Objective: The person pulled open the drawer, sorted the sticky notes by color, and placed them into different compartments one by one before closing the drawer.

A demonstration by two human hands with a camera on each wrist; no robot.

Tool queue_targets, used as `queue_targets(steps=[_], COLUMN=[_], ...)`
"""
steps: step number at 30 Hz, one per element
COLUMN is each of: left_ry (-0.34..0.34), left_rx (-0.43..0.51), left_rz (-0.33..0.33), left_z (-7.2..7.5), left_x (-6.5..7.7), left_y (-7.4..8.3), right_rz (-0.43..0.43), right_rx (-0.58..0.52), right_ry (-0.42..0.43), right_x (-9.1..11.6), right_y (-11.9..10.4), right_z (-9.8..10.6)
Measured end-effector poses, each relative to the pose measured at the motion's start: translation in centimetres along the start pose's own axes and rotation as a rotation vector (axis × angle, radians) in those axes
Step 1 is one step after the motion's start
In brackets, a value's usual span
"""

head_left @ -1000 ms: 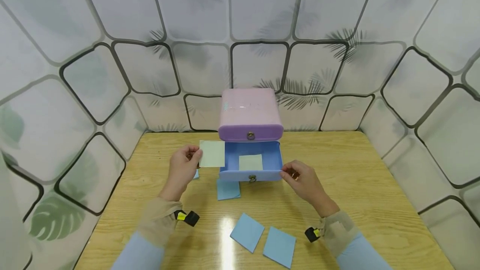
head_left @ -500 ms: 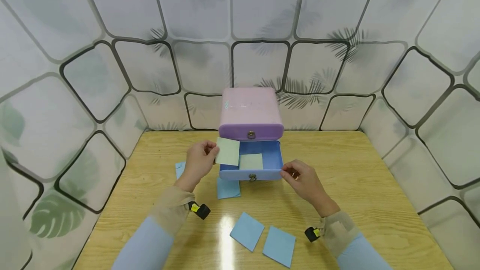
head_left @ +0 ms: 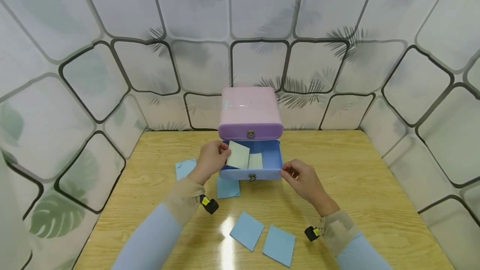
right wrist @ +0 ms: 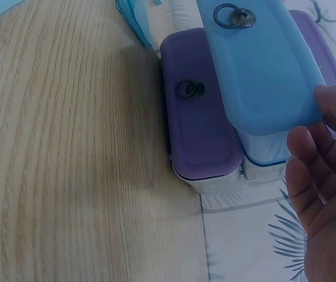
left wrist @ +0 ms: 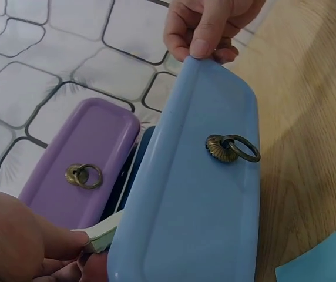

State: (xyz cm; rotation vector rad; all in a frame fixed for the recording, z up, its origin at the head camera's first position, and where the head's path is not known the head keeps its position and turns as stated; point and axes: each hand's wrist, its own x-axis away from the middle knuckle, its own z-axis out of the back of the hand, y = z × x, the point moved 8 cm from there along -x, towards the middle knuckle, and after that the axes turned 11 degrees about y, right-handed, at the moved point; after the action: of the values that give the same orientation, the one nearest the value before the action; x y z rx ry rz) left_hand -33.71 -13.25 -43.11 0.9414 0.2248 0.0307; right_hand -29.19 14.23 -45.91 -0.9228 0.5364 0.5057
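Note:
In the head view my left hand [head_left: 212, 158] pinches a pale green paper square [head_left: 238, 155] by its left edge, tilted over the left part of a pulled-out blue drawer [head_left: 271, 153]. The left wrist view shows the thick edge of this paper square [left wrist: 104, 239] between thumb and fingers. A second pale green paper square [head_left: 256, 161] lies inside the drawer, partly covered by the held one. My right hand [head_left: 303, 179] grips the right front corner of the drawer, thumb [right wrist: 332, 103] on the front face and fingers behind.
The pink drawer cabinet [head_left: 250, 105] stands against the patterned wall, with purple drawers [right wrist: 200, 111] above and below the blue one. Several blue paper squares [head_left: 246, 231] lie on the wooden table [head_left: 356, 186], one [head_left: 228, 188] just before the drawer, another [head_left: 185, 169] beside my left hand.
My left hand has carried the pale green paper square rightward from the drawer's left side to inside its outline, and tilted it. The right hand and drawer have stayed put.

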Motion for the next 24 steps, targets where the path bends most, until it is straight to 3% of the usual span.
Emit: queue_targets(steps=[7,16,24], left_ry=[-0.017,-0.050,-0.133], left_rx=[-0.128,-0.217,-0.306], left_rz=[-0.038,-0.031,-0.058], left_z=[-1.1,-2.3,-3.3], left_x=[-0.4,-0.8,-0.6], left_y=[0.8,1.2,1.5], right_rz=[0.000,0.004,0.032], right_rx=[-0.009,-0.014,-0.024], right_ry=[0.002,0.016,0.030], right_x=[0.0,0.1,0.1], right_y=[0.2,0.0,0.0], right_z=[0.0,0.1,0.0])
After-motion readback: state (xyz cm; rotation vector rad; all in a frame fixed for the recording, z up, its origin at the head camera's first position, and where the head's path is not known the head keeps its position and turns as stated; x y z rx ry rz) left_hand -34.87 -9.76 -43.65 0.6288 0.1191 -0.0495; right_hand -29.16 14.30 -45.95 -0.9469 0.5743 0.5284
